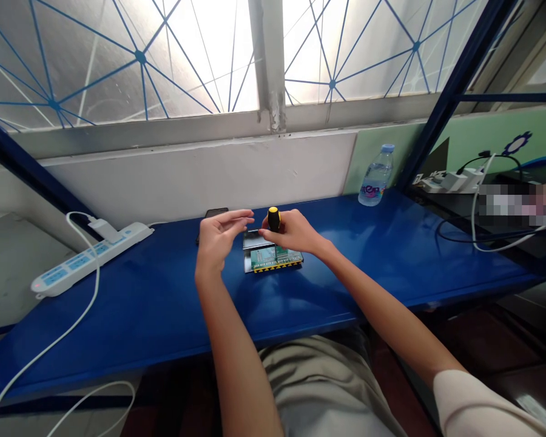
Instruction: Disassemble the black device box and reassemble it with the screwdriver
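My right hand (291, 233) is wrapped round a short screwdriver with a yellow and black handle (273, 218), held upright over a green circuit board (273, 258) that lies on the blue table (164, 303). A grey metal piece (253, 240) rests at the board's far edge. My left hand (221, 238) hovers just left of the board, palm turned inward, fingers loosely curved and apart, with the fingertips close to the screwdriver's tip. Whether a small part sits between those fingertips is too small to see.
A dark phone (215, 213) lies behind my left hand. A white power strip (88, 257) with its cable sits at the left. A water bottle (375, 176) stands at the back right, beside a blue post. Chargers and cables (459, 179) lie at the far right.
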A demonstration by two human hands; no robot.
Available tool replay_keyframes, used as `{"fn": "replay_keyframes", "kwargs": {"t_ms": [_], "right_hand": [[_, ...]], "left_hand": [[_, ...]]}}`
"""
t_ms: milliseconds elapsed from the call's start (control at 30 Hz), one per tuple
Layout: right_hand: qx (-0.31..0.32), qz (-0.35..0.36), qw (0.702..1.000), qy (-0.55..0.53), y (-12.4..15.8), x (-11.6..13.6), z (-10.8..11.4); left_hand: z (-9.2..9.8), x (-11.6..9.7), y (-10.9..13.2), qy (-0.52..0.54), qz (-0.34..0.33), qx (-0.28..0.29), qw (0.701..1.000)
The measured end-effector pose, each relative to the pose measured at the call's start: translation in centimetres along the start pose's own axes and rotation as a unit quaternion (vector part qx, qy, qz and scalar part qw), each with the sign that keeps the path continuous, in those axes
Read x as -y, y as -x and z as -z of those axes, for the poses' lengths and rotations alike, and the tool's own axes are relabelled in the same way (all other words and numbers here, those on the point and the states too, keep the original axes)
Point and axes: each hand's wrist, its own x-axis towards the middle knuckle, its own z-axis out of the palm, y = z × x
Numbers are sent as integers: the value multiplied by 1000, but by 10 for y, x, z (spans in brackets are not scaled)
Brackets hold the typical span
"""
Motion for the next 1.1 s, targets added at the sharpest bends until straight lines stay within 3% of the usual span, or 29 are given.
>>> {"fn": "replay_keyframes", "kwargs": {"t_ms": [167,200,333,467,567,767,900,1100], "right_hand": [[0,-3,1000,6,0,0,0],[2,-3,1000,6,-1,0,0],[8,-1,1000,1,-1,0,1],[13,-4,1000,-2,-1,1,2],[24,6,1000,-14,-1,0,3],[10,1,999,-36,-2,-7,1],[6,11,999,-53,-3,-10,-1],[-17,41,997,-60,-4,-11,-3]], "left_hand": [[8,-1,13,-10,-36,-125,991],[8,1,18,-12,-28,-125,992],[8,7,35,-40,-5,-54,998],[10,8,34,-65,-23,-6,998],[8,9,19,-85,-37,46,995],[-6,19,-35,-113,-67,143,981],[-14,41,-53,-107,-74,150,980],[-20,75,-43,-164,-49,167,971]]}}
